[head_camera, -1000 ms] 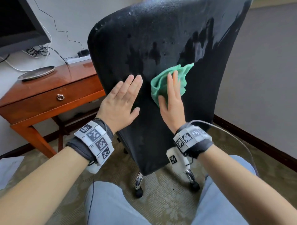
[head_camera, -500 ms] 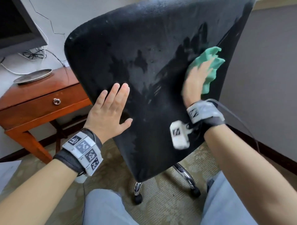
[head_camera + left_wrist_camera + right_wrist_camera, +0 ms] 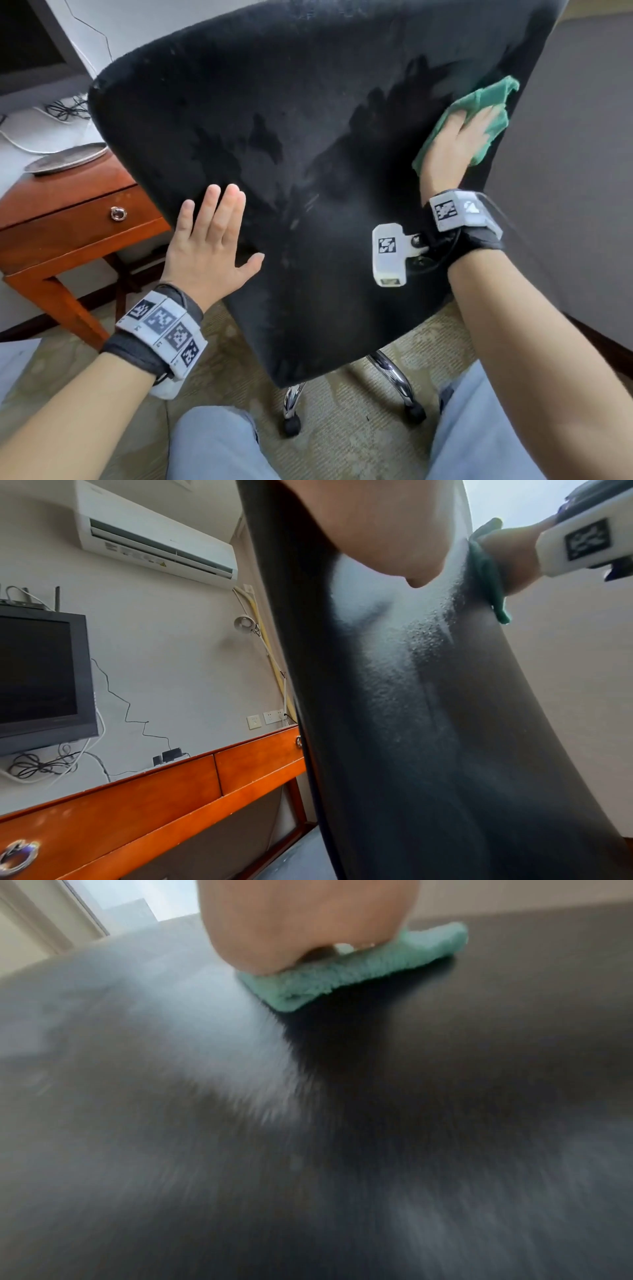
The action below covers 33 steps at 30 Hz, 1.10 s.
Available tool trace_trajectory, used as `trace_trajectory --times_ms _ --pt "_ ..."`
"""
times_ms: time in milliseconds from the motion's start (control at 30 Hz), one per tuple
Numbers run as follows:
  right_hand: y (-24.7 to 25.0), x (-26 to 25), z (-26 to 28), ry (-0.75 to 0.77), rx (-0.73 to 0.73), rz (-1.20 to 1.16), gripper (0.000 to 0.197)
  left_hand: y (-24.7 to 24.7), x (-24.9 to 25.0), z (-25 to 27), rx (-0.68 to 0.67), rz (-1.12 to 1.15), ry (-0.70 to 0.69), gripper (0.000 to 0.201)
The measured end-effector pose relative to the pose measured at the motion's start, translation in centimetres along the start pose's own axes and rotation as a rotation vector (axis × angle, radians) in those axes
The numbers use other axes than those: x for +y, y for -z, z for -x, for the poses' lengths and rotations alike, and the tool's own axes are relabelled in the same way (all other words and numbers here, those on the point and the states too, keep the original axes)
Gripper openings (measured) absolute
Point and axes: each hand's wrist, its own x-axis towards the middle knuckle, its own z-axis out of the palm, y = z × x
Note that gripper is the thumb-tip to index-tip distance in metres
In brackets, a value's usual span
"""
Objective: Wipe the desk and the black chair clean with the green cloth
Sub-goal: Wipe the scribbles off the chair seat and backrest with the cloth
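Green cloth (image 3: 479, 113) against black chair (image 3: 308, 137)

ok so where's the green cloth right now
In the head view the green cloth is pressed flat under the right hand against the black chair back, near its right edge.

Both hands (image 3: 212, 240) (image 3: 455, 147) flat, fingers straight

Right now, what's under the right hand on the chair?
The green cloth, pressed flat against the black chair backrest by the right hand. Cloth edges stick out around the hand; the chair surface beneath the cloth is covered.
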Motion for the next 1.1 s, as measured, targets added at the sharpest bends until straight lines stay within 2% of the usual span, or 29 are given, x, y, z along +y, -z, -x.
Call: trace_trajectory --times_ms 33,100,233,267,333,400,433,500,567,633,700,800,900,1000,1033,1100 --pt "-0.7 0.0 1.1 0.030 -0.009 -0.023 0.057 -0.2 0.0 0.1 0.001 0.007 0.005 0.094" --pt "-2.4 0.2 5.0 0.205 -0.073 -0.020 0.063 -0.5 -0.2 0.2 -0.003 0.014 0.019 0.096" --pt "-3.7 1.9 12.7 0.688 -0.331 0.260 0.071 -1.0 -0.2 0.8 -0.013 0.029 0.081 0.099" --pt "-3.6 2.5 12.7 0.765 -0.363 0.326 0.072 -1.1 -0.3 1.0 -0.018 0.028 0.097 0.098" --pt "-2.9 2.5 10.7 0.825 -0.366 0.399 0.073 -1.2 -0.7 1.5 -0.036 0.025 0.118 0.096" --pt "-2.0 1.8 7.7 0.789 -0.245 0.371 0.074 -1.3 -1.3 1.8 -0.046 0.012 0.118 0.093" --pt "-1.3 1.2 6.0 0.717 -0.156 0.304 0.074 -1.3 -1.7 1.9 -0.048 0.007 0.113 0.093" --pt "0.1 0.0 2.7 0.446 -0.034 0.116 0.071 -1.3 -2.2 2.1 -0.058 0.007 0.101 0.092" --pt "1.2 -0.3 -0.1 0.192 -0.001 -0.012 0.066 -1.3 -2.5 2.2 -0.067 0.019 0.097 0.092" --pt "1.9 -0.1 -1.1 0.105 0.017 -0.063 0.063 -1.1 -2.5 2.2 -0.080 0.040 0.109 0.093" --pt "1.7 -0.4 -0.3 0.137 0.020 -0.058 0.063 -0.8 -2.2 2.3 -0.099 0.070 0.143 0.092" --pt "-0.1 -1.6 3.7 0.396 0.006 0.005 0.070 0.0 -1.6 2.2 -0.126 0.124 0.192 0.089" --pt "-2.8 -2.4 8.9 0.842 -0.128 0.280 0.071 0.5 -2.1 2.4 -0.168 0.140 0.198 0.089" --pt "-5.1 -0.7 12.6 1.420 -0.345 0.630 0.064 1.2 -3.4 2.6 -0.212 0.104 0.172 0.082" --pt "-5.4 0.4 13.2 1.566 -0.443 0.720 0.064 1.4 -3.8 2.7 -0.225 0.096 0.163 0.081" --pt "-5.6 2.7 13.8 1.745 -0.603 0.905 0.066 1.7 -4.6 2.9 -0.235 0.093 0.147 0.081"
